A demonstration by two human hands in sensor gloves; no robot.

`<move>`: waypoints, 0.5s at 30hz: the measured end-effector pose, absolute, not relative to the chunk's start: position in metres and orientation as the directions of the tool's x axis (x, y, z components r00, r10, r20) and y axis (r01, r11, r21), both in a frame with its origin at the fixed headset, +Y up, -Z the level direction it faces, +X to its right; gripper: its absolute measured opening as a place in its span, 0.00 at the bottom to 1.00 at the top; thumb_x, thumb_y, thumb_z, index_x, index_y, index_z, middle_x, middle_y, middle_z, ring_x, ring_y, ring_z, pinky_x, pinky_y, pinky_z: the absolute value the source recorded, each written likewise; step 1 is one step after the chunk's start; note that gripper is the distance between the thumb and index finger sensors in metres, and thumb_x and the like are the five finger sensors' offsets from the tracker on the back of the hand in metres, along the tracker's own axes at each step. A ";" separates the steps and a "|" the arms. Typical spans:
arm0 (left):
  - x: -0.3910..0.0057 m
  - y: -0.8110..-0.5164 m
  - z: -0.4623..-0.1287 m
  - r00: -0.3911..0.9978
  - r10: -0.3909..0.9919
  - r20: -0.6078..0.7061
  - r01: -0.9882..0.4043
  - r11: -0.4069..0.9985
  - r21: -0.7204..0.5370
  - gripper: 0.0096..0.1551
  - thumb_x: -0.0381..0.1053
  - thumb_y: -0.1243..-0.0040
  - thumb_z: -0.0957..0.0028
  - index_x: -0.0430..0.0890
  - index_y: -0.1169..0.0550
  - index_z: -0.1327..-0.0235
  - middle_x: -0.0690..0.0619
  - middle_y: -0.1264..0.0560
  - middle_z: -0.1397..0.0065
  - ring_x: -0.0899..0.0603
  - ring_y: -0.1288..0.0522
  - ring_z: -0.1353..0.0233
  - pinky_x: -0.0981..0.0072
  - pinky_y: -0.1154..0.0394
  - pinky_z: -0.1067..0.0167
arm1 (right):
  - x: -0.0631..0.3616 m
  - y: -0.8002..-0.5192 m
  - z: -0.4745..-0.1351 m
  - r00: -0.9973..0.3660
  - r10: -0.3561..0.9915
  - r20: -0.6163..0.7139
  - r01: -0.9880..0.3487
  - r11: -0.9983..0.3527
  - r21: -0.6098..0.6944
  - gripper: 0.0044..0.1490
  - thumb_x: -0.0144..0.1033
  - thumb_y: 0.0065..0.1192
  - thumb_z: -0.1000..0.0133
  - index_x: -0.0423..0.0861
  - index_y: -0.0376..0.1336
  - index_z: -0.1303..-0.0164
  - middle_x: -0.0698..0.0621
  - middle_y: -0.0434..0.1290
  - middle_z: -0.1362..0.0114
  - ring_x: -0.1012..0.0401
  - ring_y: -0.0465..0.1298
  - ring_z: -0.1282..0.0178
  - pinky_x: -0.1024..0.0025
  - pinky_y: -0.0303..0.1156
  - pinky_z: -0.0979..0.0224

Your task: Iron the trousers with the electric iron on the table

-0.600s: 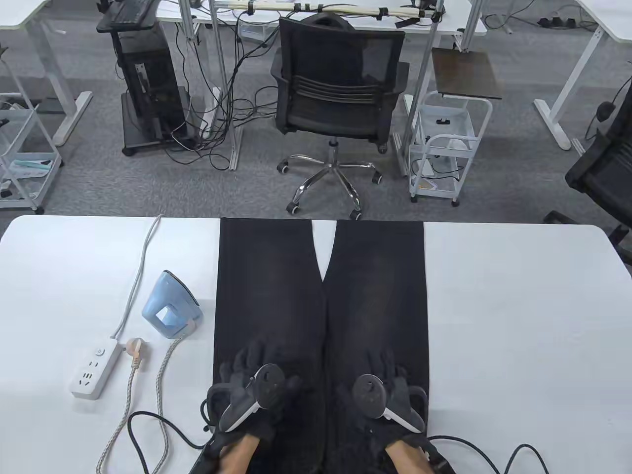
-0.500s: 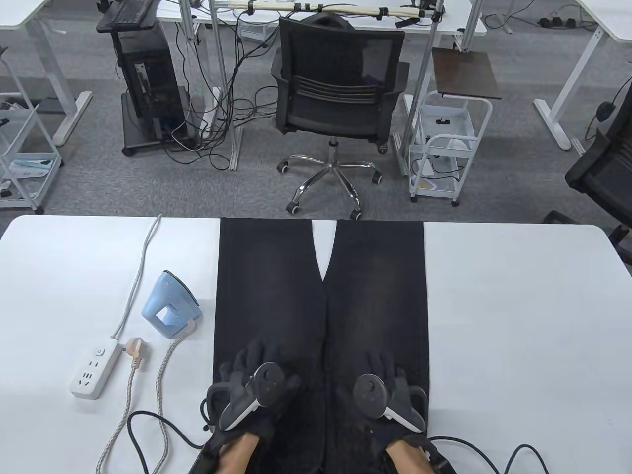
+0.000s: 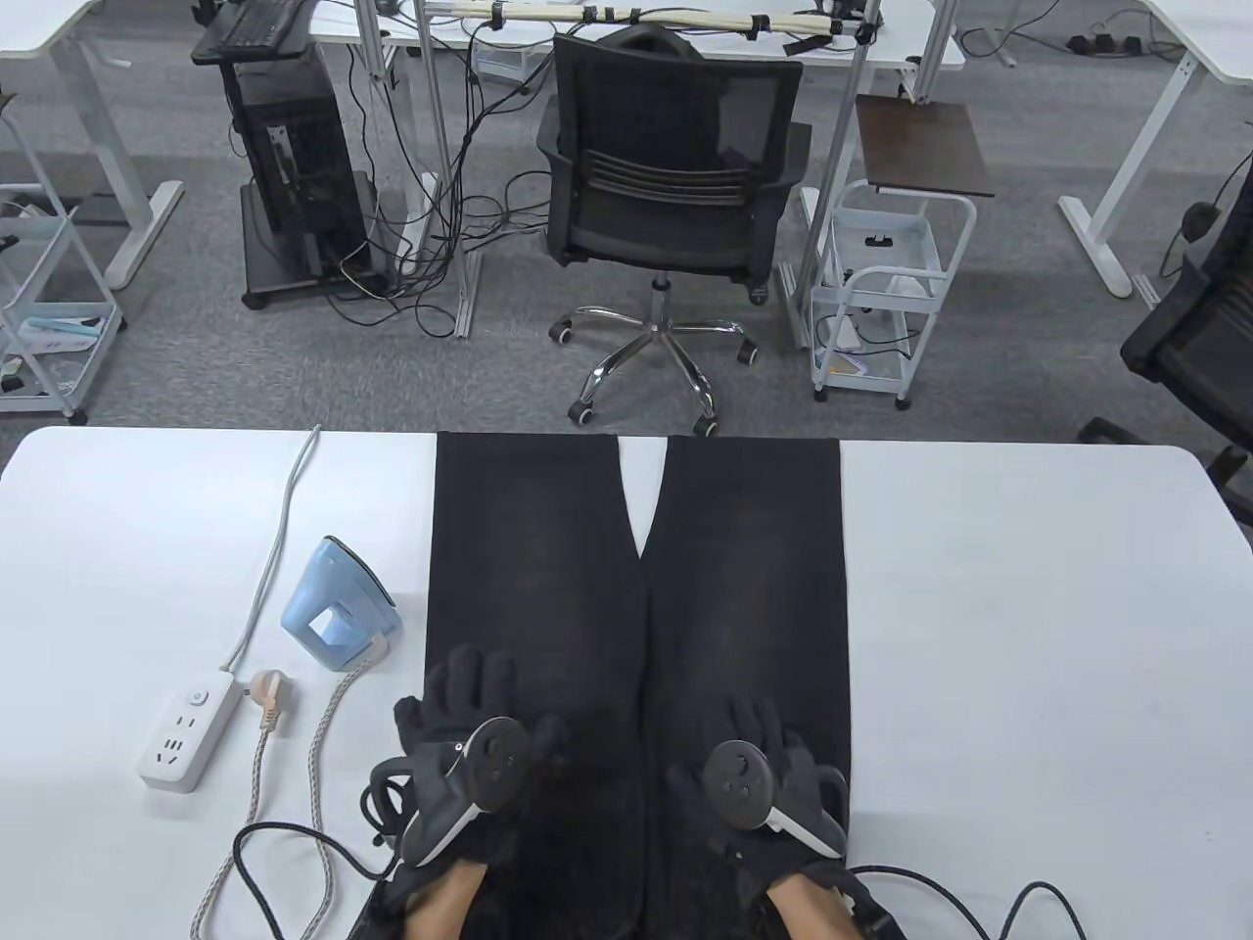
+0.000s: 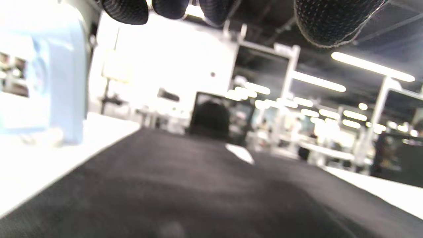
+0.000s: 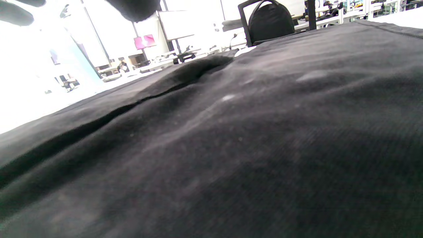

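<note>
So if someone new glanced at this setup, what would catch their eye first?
Probably the black trousers, spread flat down the middle of the white table, with the left hand and the right hand on them near the front edge. Next, the pale blue iron standing left of the trousers, its plug lying unplugged beside the power strip.

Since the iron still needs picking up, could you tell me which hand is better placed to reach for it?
Left. The left hand lies over the trousers' left edge, the side where the blue iron stands upright on the table. The right hand rests on the far trouser leg and would probably have to cross over.
</note>
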State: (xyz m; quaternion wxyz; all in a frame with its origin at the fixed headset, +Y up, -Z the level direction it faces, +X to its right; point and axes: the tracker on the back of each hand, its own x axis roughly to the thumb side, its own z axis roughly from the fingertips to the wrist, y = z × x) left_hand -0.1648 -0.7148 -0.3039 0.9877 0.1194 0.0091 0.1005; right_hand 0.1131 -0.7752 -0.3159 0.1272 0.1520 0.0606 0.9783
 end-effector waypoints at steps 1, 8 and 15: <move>-0.174 -0.706 -0.303 0.984 0.179 -0.015 -0.169 0.953 0.250 0.54 0.71 0.41 0.46 0.44 0.43 0.15 0.33 0.50 0.12 0.23 0.45 0.17 0.16 0.48 0.32 | 0.113 -0.776 -0.316 -0.921 0.268 0.283 -0.229 -0.960 0.164 0.55 0.53 0.46 0.36 0.31 0.31 0.17 0.25 0.39 0.16 0.26 0.45 0.20 0.22 0.47 0.30; -0.265 -0.662 -0.315 0.962 0.152 -0.229 -0.085 0.957 0.278 0.55 0.69 0.39 0.46 0.42 0.43 0.15 0.32 0.49 0.13 0.23 0.43 0.18 0.20 0.44 0.31 | 0.112 -0.778 -0.315 -0.915 0.276 0.293 -0.224 -0.954 0.201 0.55 0.53 0.46 0.36 0.31 0.31 0.17 0.25 0.39 0.16 0.27 0.46 0.20 0.22 0.48 0.30; -0.337 -0.693 -0.347 0.914 -0.041 -0.403 0.060 0.998 0.035 0.52 0.66 0.36 0.47 0.41 0.39 0.17 0.32 0.44 0.15 0.27 0.36 0.21 0.30 0.36 0.32 | 0.109 -0.776 -0.313 -0.890 0.326 0.319 -0.258 -0.937 0.236 0.56 0.54 0.46 0.36 0.31 0.29 0.18 0.25 0.40 0.16 0.27 0.48 0.20 0.22 0.50 0.30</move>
